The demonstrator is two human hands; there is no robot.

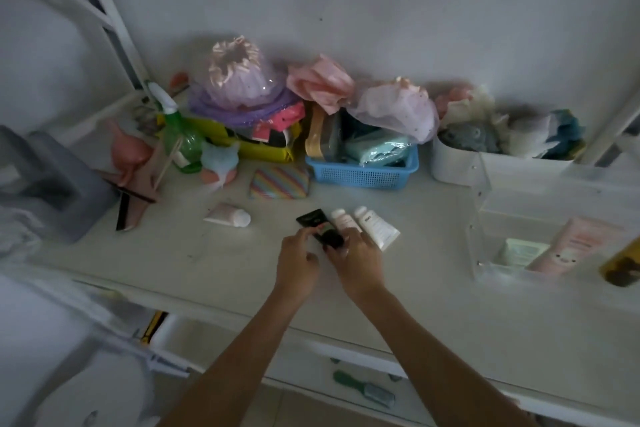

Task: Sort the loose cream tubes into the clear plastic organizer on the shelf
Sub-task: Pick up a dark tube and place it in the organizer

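Note:
A black tube (317, 224) lies in the middle of the white shelf (173, 253). My left hand (298, 262) pinches it from the left and my right hand (358, 258) touches its dark cap end from the right. Two white tubes (375, 227) lie side by side just right of the black one, under my right fingers. Another white tube with a pink body (228, 215) lies alone to the left. The clear plastic organizer (485, 191) stands at the right; it holds a pink tube (571, 246) and a pale green tube (519, 251).
Along the back wall sit a green spray bottle (178, 139), a yellow box (263, 149), a blue basket (363, 173), a white bin (453, 166) of cloths, and a striped pouch (278, 182). A grey block (52, 184) stands left. An amber bottle (623, 263) is at the right edge.

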